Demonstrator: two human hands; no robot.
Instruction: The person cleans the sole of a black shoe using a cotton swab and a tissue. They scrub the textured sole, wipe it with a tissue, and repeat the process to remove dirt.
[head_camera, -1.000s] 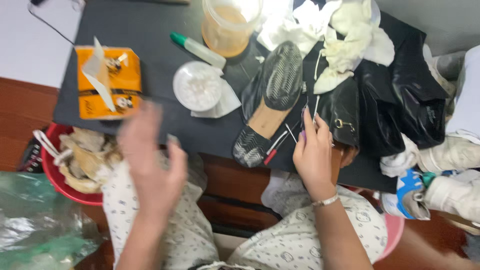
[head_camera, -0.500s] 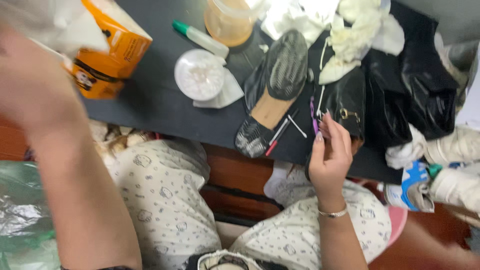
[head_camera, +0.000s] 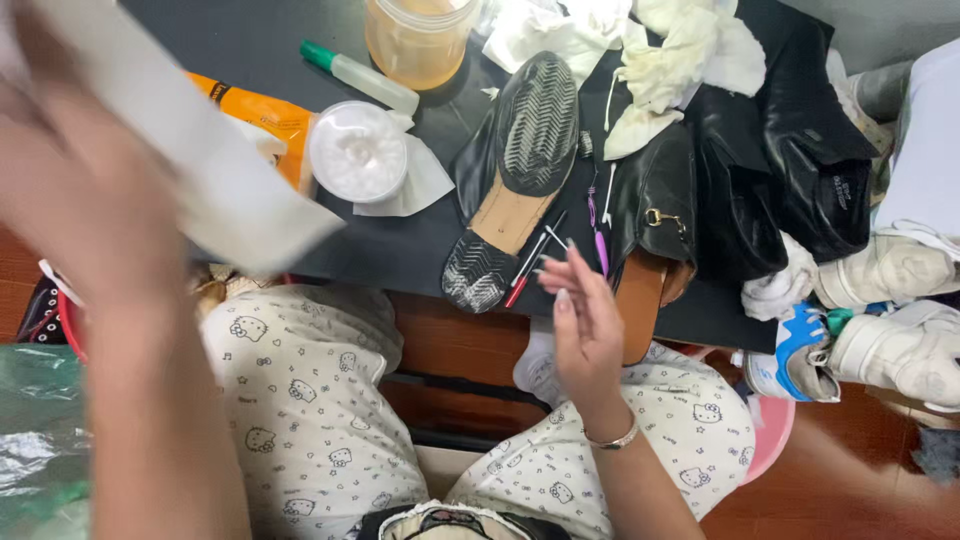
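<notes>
My left hand (head_camera: 85, 190) is raised close to the camera and blurred, holding a white sheet of tissue (head_camera: 205, 170) above the orange tissue box (head_camera: 265, 125). My right hand (head_camera: 585, 320) hovers with fingers spread at the table's front edge, just right of a red-tipped tool (head_camera: 528, 262) and thin sticks. A black shoe (head_camera: 515, 170) lies sole up on the dark table (head_camera: 400, 250), left of that hand. A second black shoe (head_camera: 655, 205) with a gold buckle lies beside it.
A round white lidded container (head_camera: 355, 150), a green-capped tube (head_camera: 360, 75) and an amber plastic jar (head_camera: 415, 35) stand behind. White cloths (head_camera: 670, 60) and black bags (head_camera: 800, 150) pile at the back right. White sneakers (head_camera: 880, 330) lie at right; a red basin (head_camera: 65, 320) at left.
My left hand has pulled a white tissue out of the orange box and lifted it toward the camera. My right hand stays at the table edge near the shoe.
</notes>
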